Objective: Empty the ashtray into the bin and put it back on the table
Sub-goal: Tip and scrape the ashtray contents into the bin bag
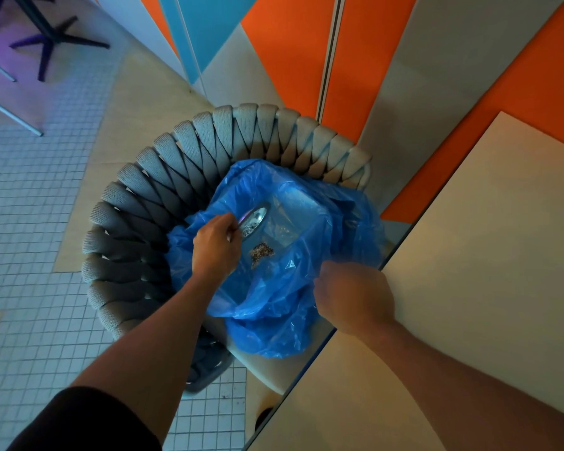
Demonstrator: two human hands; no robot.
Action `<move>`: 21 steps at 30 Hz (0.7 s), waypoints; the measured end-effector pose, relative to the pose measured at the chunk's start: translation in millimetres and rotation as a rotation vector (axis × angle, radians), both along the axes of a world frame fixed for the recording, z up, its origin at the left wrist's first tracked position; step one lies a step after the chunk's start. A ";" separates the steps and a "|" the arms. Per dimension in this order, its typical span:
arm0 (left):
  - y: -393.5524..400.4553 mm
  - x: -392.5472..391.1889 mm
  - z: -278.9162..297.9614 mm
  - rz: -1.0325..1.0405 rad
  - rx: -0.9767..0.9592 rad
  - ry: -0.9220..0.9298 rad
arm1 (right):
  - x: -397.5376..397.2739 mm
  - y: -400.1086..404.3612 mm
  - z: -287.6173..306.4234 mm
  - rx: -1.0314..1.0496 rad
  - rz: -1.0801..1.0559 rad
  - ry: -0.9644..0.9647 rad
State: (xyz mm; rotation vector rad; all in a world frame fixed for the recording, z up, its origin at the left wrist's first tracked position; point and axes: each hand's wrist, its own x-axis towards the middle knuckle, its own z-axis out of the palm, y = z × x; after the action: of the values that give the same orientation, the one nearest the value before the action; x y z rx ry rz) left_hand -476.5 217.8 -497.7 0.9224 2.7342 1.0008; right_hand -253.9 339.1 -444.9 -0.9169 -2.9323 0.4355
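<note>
My left hand (216,245) grips a small shiny metal ashtray (254,219), tilted on its side over the open mouth of a blue plastic bin bag (284,288). Ash and butts cling inside the ashtray. A small heap of ash (261,251) lies inside the bag below it. My right hand (352,296) pinches the bag's near edge and holds it open. The bag rests on the seat of a grey woven chair (163,177).
A beige table (469,271) fills the right side, its edge right next to the bag. The chair's braided backrest curves round the bag's left and far sides. White tiled floor (30,206) lies left, a dark table base (51,35) at top left, orange and grey wall panels behind.
</note>
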 end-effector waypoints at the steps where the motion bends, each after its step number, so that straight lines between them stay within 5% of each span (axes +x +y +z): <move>1: -0.4 0.6 -0.1 -0.020 -0.004 0.015 | 0.1 -0.1 0.2 0.002 -0.001 0.002; 21: -0.5 8.6 1.9 -0.174 -0.120 0.109 | -1.0 -0.3 3.5 -0.019 0.000 0.000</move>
State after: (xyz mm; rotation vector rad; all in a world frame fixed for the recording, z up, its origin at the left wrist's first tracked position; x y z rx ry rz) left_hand -467.9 217.3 -495.8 1.2019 2.7059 0.7690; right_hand -254.8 338.8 -441.4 -0.9182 -2.9330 0.4647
